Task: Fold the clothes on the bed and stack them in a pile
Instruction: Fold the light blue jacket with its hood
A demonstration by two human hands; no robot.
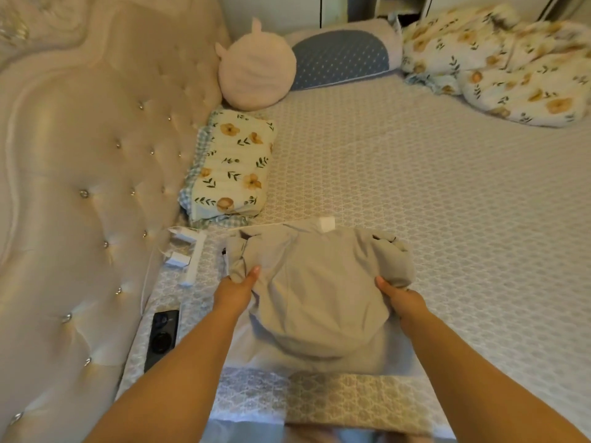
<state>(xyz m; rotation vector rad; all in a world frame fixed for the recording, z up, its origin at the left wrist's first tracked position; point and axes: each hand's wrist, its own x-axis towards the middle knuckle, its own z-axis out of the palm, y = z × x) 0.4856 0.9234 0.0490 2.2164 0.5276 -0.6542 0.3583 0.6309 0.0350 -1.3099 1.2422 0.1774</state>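
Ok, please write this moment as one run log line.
step: folding | left hand: grips garment | right hand: grips garment | pile: none seen

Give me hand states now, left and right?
Left hand: closed, gripping the grey garment at its left edge.
Right hand: closed, gripping the same garment's right edge.

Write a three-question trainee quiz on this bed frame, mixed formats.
1. True or false: both hands grip the grey garment.
2. What lies nearest the left hand? A) phone B) round pink cushion C) floral duvet
3. Fill in: the floral pillow lies against the ____.

Key: 1 true, the right hand grips its other side. 2 A. 3 headboard.
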